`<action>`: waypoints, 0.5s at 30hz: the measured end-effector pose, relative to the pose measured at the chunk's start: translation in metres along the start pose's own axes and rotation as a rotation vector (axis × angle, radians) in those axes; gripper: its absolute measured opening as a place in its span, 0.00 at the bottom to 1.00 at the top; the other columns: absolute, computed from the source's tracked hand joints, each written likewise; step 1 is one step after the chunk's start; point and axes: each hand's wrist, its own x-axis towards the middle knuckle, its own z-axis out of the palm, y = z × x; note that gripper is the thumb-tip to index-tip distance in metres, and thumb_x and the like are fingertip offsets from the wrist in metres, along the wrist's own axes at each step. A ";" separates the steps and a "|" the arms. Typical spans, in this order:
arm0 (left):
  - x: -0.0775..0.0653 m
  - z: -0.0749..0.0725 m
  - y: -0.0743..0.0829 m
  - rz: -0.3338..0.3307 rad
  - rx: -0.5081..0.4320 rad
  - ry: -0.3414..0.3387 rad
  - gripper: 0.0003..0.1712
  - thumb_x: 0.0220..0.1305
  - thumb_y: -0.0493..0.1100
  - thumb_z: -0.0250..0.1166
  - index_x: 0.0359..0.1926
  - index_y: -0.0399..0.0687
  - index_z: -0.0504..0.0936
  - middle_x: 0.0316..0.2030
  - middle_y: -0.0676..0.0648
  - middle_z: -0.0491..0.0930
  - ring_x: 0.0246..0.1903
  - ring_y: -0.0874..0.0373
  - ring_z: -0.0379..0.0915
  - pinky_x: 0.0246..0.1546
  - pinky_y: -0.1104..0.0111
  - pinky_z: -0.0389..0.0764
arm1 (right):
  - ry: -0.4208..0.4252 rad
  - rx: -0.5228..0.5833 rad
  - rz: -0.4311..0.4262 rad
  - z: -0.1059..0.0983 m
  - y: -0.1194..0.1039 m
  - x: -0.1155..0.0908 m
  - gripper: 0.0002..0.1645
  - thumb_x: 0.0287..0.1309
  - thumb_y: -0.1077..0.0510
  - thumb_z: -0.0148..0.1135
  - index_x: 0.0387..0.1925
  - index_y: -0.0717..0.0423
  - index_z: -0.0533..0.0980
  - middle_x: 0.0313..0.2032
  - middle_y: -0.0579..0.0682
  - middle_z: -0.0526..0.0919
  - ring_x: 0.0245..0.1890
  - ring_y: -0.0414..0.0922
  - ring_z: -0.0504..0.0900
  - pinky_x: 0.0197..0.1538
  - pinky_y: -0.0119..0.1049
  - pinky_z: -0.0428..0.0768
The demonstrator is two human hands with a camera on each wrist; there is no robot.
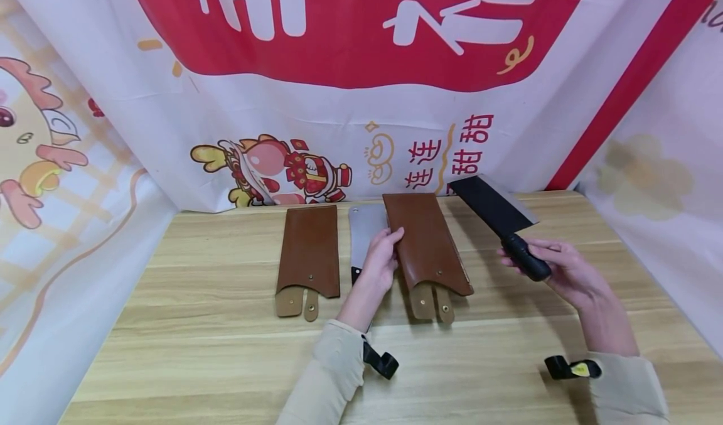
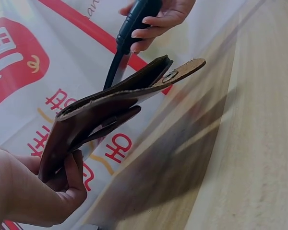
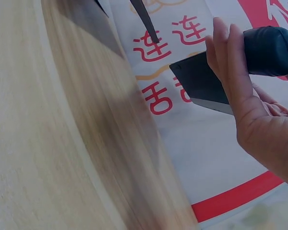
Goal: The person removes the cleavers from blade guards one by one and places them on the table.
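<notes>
My left hand (image 1: 382, 258) pinches the left edge of a brown leather knife sheath (image 1: 426, 240), lifted a little off the table. Its open end, with two snap straps, faces me, as the left wrist view shows from the side. To the right, my right hand (image 1: 565, 268) grips the black handle of a cleaver (image 1: 497, 208). The dark blade points up and away to the left, apart from the sheath. In the right wrist view the fingers wrap the handle (image 3: 269, 50). Behind my left hand lies a second cleaver (image 1: 366, 227) with a pale blade, its handle mostly hidden by my arm.
Another brown leather sheath (image 1: 309, 249) lies flat left of the pale cleaver. Everything rests on a wood-grain table (image 1: 186, 324). A printed cloth (image 1: 316, 111) hangs along the table's back edge, with more cloth at both sides.
</notes>
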 end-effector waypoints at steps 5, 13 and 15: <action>0.001 0.000 -0.002 -0.004 0.006 0.004 0.18 0.77 0.39 0.56 0.63 0.36 0.74 0.44 0.46 0.80 0.42 0.55 0.76 0.52 0.62 0.74 | 0.020 -0.007 0.024 -0.003 0.000 -0.001 0.30 0.79 0.71 0.26 0.65 0.72 0.74 0.60 0.70 0.80 0.61 0.60 0.81 0.61 0.45 0.79; 0.000 0.000 -0.001 -0.023 0.014 -0.004 0.21 0.77 0.38 0.56 0.66 0.36 0.72 0.46 0.45 0.80 0.43 0.55 0.76 0.57 0.59 0.75 | 0.064 -0.036 0.056 -0.007 0.002 -0.002 0.29 0.80 0.71 0.27 0.63 0.71 0.76 0.58 0.70 0.80 0.59 0.58 0.83 0.60 0.44 0.80; 0.001 0.000 -0.002 -0.023 0.016 -0.006 0.21 0.77 0.38 0.56 0.66 0.36 0.71 0.47 0.45 0.80 0.43 0.54 0.77 0.58 0.58 0.76 | 0.072 -0.034 0.067 -0.008 0.002 -0.002 0.29 0.80 0.71 0.28 0.63 0.71 0.76 0.58 0.70 0.81 0.59 0.58 0.83 0.60 0.44 0.80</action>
